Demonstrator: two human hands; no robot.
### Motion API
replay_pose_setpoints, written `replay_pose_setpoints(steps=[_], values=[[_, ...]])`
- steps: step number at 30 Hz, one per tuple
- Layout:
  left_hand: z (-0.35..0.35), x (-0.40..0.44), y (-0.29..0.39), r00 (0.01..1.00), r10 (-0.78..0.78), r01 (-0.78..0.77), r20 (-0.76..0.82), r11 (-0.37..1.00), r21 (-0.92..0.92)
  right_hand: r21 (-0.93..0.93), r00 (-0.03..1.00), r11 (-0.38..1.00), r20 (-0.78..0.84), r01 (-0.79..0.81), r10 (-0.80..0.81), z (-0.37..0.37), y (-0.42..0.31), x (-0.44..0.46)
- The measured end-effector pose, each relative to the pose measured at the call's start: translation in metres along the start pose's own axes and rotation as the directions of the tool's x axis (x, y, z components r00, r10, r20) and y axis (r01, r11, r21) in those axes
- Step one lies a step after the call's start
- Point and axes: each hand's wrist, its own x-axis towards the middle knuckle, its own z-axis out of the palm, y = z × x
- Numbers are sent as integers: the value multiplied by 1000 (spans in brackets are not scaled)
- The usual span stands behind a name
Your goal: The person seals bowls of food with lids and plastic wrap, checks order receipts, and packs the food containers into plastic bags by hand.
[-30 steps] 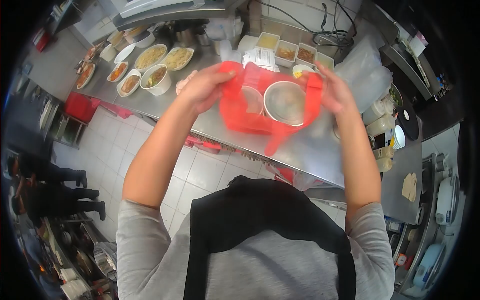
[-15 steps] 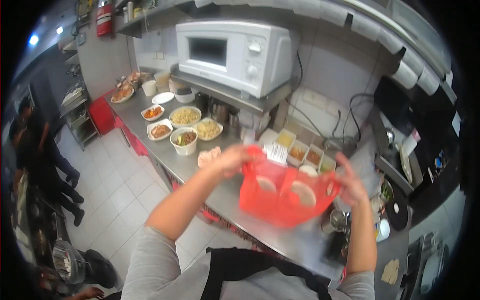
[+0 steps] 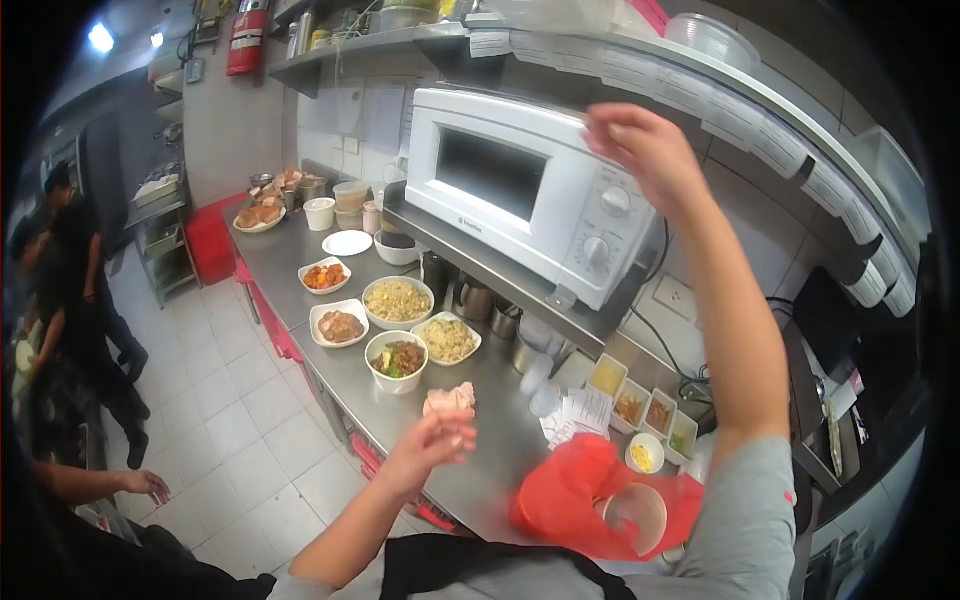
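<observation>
My right hand (image 3: 642, 150) is raised at the upper right corner of the white microwave (image 3: 490, 175), fingers loosely bent, nothing visible in them; contact is unclear. Over the counter's front edge, my left hand (image 3: 436, 442) is half open and holds nothing I can see. Just beyond it lies a crumpled pale pink thing (image 3: 450, 398), perhaps cloth. A red bag (image 3: 565, 490) slumps on the counter below my right arm, with a round tub (image 3: 640, 518) inside. Printed paper slips (image 3: 585, 412) lie behind the bag.
Bowls of fried rice (image 3: 398, 300) and other food stand left on the steel counter (image 3: 290, 330). Small ingredient trays (image 3: 628, 405) sit right. Paper slips (image 3: 690, 95) hang from the overhead shelf. Co-workers (image 3: 80, 290) stand left; another person's hand (image 3: 148, 487) shows lower left.
Both hands have let go of the red bag, which now rests on the counter. My right hand has risen to the microwave; my left has drawn back. The view has shifted.
</observation>
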Motion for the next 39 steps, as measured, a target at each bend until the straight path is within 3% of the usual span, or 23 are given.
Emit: replay_pose_setpoints(steps=[2, 4, 6, 9, 10, 12, 14, 16, 19, 20, 22, 24, 25, 27, 29, 30, 31, 32, 33, 34, 36, 37, 39], values=[[-15, -6, -8, 992, -123, 124, 17, 990, -64, 361, 992, 931, -81, -58, 93, 19, 38, 74], [-29, -10, -5, 982, -189, 191, 26, 978, -87, 656, 913, 746, -230, -110, 337, 42, 50, 132], [-37, -13, 5, 981, -194, 195, 24, 977, -85, 678, 836, 730, -352, -83, 421, 47, 77, 191], [-54, -16, 22, 989, -149, 147, -27, 988, -56, 591, 589, 796, -694, 135, 415, 81, 73, 207], [-62, -17, 24, 991, -127, 126, -40, 991, -35, 643, 578, 746, -679, 172, 453, 83, 76, 212], [-73, -16, 32, 995, -83, 80, -56, 995, -62, 724, 668, 639, -613, 260, 422, 80, 85, 215], [-80, -12, 43, 999, -29, 27, -28, 997, -74, 746, 575, 554, -652, 369, 495, 88, 92, 220], [-80, 6, 58, 998, 67, -67, 1, 995, -70, 673, 577, 686, -687, 275, 443, 124, 60, 164], [-54, 31, 104, 940, 336, -340, -57, 938, -66, 714, 840, 648, -502, 267, 206, 160, 68, 75], [-52, 38, 113, 903, 430, -425, 8, 894, -140, 527, 842, 850, -452, -14, 294, 172, 77, 34], [-39, 49, 131, 769, 619, -570, 158, 777, -268, 460, 915, 885, -323, -70, 240, 192, 68, -67], [-24, 43, 125, 809, 562, -586, -172, 748, -313, 391, 951, 910, -206, -137, 231, 195, 61, -153], [-10, 42, 118, 836, 537, -548, -113, 827, -122, 258, 961, 952, -177, -163, 212, 189, 72, -184], [4, 45, 92, 891, 444, -445, -90, 895, 11, 140, 953, 965, -178, -221, 244, 145, 43, -244], [15, 47, 48, 929, 370, -370, 2, 928, 34, 9, 893, 974, -397, -226, 211, 85, 9, -301], [21, 45, 25, 939, 342, -344, 37, 938, 51, -275, 815, 938, -579, -213, 15, 55, -15, -333], [27, 40, 5, 957, 289, -290, 24, 955, 62, -344, 735, 925, -667, -159, -121, 14, -27, -369], [30, 33, -7, 971, 237, -237, 5, 969, 73, -496, 599, 811, -765, -311, -238, -23, -47, -395], [37, 24, -19, 982, 186, -183, -22, 979, 84, -688, 520, 567, -721, -454, -458, -64, -64, -431], [45, 15, -28, 988, 154, -152, -24, 985, 81, -615, 457, 631, -784, -473, -421, -106, -75, -471], [65, -4, -45, 995, 85, -81, -48, 994, 73, -476, 332, 440, -869, -761, -367, -201, -75, -576], [84, -16, -50, 997, 65, -62, -49, 996, 61, -314, 251, 219, -929, -924, -274, -239, -70, -629], [127, -39, -54, 997, 33, -30, -74, 999, 39, -93, 94, -160, -996, -983, 1, -305, -39, -727]])
